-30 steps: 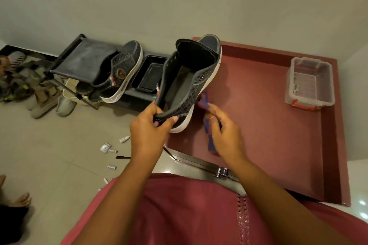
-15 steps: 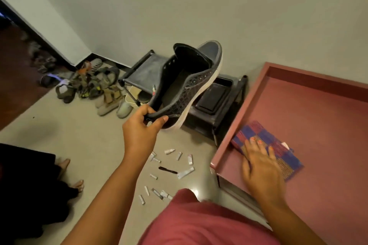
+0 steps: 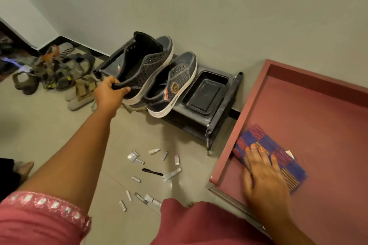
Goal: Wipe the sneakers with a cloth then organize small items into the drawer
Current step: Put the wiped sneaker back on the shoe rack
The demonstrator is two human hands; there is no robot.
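My left hand [image 3: 108, 93] grips the heel of a dark grey sneaker [image 3: 145, 65] with a white sole, holding it just over the low black shoe rack [image 3: 221, 111]. The second sneaker [image 3: 175, 83] rests on that rack beside it. My right hand [image 3: 262, 173] lies flat, fingers spread, on a folded blue-and-red checked cloth [image 3: 282, 157] inside the open maroon drawer [image 3: 322, 117]. Several small items [image 3: 155, 173], among them tubes, little bottles and a black pen, are scattered on the floor between the rack and my knee.
A black tray [image 3: 205, 93] sits on the rack's right end. A heap of sandals [image 3: 57, 69] lies on the floor at the left by the wall. Another person's foot [image 3: 23, 167] shows at the left edge.
My left hand has carried the sneaker from over the drawer out to the left, down to the rack. My right hand has laid the cloth in the drawer and rests on it.
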